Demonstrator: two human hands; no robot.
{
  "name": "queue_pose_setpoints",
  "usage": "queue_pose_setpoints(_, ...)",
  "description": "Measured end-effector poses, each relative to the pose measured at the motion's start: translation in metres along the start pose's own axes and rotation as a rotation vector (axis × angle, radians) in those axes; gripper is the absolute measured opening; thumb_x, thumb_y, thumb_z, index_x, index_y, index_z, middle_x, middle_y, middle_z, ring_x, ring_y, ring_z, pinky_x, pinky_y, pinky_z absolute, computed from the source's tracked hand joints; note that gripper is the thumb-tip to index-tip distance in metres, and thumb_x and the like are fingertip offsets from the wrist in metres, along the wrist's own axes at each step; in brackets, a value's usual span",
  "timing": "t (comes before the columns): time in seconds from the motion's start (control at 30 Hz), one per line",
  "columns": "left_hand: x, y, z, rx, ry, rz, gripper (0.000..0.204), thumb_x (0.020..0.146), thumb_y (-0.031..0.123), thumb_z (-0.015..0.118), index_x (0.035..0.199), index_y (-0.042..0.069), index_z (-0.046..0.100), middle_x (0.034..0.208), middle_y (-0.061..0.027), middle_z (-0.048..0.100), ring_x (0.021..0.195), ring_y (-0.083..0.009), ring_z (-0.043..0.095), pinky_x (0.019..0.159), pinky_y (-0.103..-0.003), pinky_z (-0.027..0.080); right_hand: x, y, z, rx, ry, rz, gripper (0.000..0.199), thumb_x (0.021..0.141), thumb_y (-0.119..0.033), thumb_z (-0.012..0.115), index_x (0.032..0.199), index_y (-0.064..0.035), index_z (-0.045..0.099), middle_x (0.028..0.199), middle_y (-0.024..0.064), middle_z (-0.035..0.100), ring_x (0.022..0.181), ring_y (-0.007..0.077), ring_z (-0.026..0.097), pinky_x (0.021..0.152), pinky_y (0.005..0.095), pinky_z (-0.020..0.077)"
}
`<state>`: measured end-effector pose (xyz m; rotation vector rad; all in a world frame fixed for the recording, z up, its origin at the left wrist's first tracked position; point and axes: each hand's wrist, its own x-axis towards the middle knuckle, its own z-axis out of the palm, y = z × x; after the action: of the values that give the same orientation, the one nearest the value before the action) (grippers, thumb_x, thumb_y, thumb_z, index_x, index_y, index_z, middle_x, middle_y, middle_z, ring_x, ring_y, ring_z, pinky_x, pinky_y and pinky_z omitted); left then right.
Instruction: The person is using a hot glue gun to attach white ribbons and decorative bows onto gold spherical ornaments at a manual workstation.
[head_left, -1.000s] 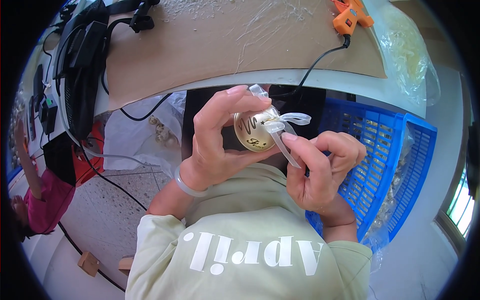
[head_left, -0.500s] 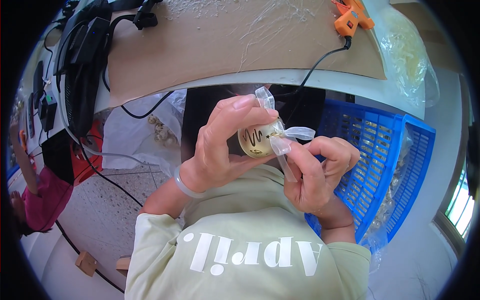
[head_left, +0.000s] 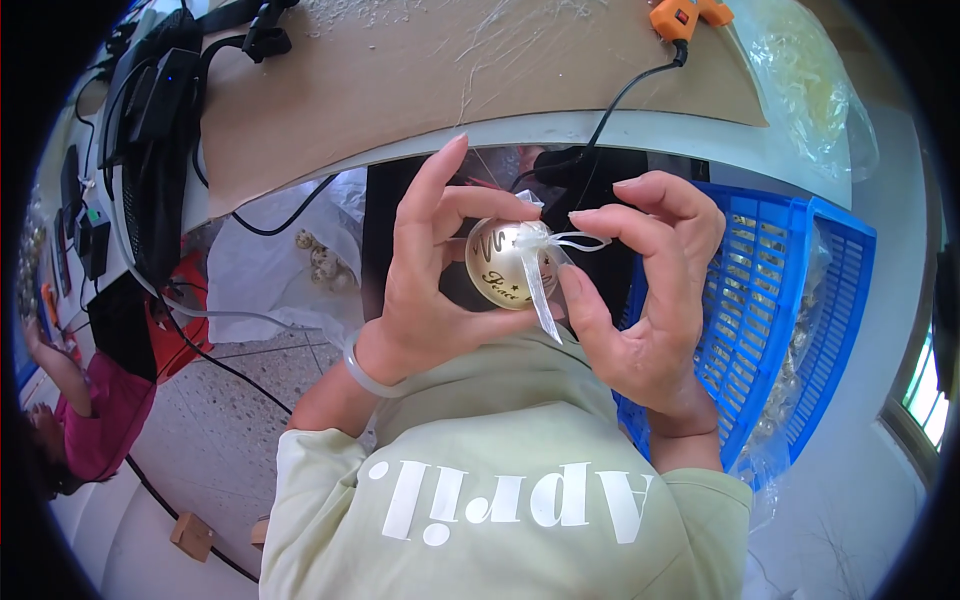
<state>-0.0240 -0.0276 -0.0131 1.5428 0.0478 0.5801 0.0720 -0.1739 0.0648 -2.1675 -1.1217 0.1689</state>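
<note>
A shiny pale-gold Christmas bauble (head_left: 489, 268) with dark printed writing and small stars is gripped in my left hand (head_left: 415, 285). The thumb lies under the ball and a finger presses on its top, while the forefinger points up and away. At the bauble's right side sits a bow of sheer white ribbon (head_left: 537, 285), one tail hanging down over the ball and thin loops sticking out to the right. My right hand (head_left: 650, 310) is just right of the bow, fingers curved and apart. Its thumb tip is close to the ball; whether it touches is unclear.
Ahead is a white table with a cardboard sheet (head_left: 400, 100), strewn with glue strings. An orange glue gun (head_left: 684, 16) lies there, its black cord (head_left: 625, 95) trailing down. Right: a blue crate (head_left: 745, 310) of bagged baubles and a clear bag (head_left: 815, 90). Another person's sleeve (head_left: 110, 415) shows left.
My right hand's fingers have come off the ribbon and spread apart. The bauble has turned so more writing faces up, and the bow now shows with its tail hanging down.
</note>
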Motion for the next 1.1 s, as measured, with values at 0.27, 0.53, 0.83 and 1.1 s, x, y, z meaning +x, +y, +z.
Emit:
queue_pose_setpoints(0.27, -0.001, -0.001, -0.001, -0.048, -0.037, -0.135, 0.114, 0.06, 0.002, 0.088, 0.147, 0.003, 0.014, 0.111, -0.0138, 0.058, 0.106, -0.0212, 0.06, 0.083, -0.029, 0.056, -0.01, -0.001, 0.006, -0.269, 0.083, -0.187, 0.032, 0.07, -0.001, 0.073, 0.099, -0.0134, 0.066, 0.111, 0.0088, 0.047, 0.103, 0.0258, 0.044, 0.089, 0.0354, 0.0347)
queue_pose_setpoints(0.53, -0.004, -0.002, -0.001, 0.017, -0.025, -0.071, 0.112, 0.06, 0.002, 0.088, 0.146, 0.003, 0.016, 0.111, -0.0138, 0.057, 0.106, -0.021, 0.06, 0.081, -0.03, 0.057, -0.01, -0.001, 0.014, -0.222, 0.07, -0.151, 0.033, 0.07, 0.001, 0.072, 0.097, -0.0154, 0.067, 0.109, 0.0074, 0.047, 0.102, 0.0258, 0.043, 0.087, 0.0355, 0.0341)
queue_pose_setpoints(0.83, -0.005, -0.004, -0.003, 0.271, -0.013, 0.013, 0.114, 0.058, 0.006, 0.09, 0.144, -0.001, 0.017, 0.125, -0.018, 0.051, 0.108, -0.0233, 0.058, 0.083, -0.031, 0.056, -0.025, 0.012, -0.005, -0.213, 0.248, -0.177, 0.036, 0.069, 0.003, 0.07, 0.102, -0.011, 0.064, 0.109, 0.0087, 0.049, 0.099, 0.0266, 0.045, 0.086, 0.0351, 0.0369)
queue_pose_setpoints(1.1, -0.067, -0.018, -0.077, 0.452, 0.32, -0.165, 0.082, 0.078, -0.002, 0.073, 0.144, 0.002, 0.026, 0.138, -0.0184, 0.042, 0.119, -0.0279, 0.05, 0.099, -0.037, 0.045, -0.09, 0.118, -0.143, -0.182, 0.987, 0.235, 0.033, 0.087, -0.006, 0.065, 0.117, 0.0017, 0.055, 0.113, 0.0101, 0.058, 0.097, 0.0111, 0.053, 0.086, 0.0262, 0.0432)
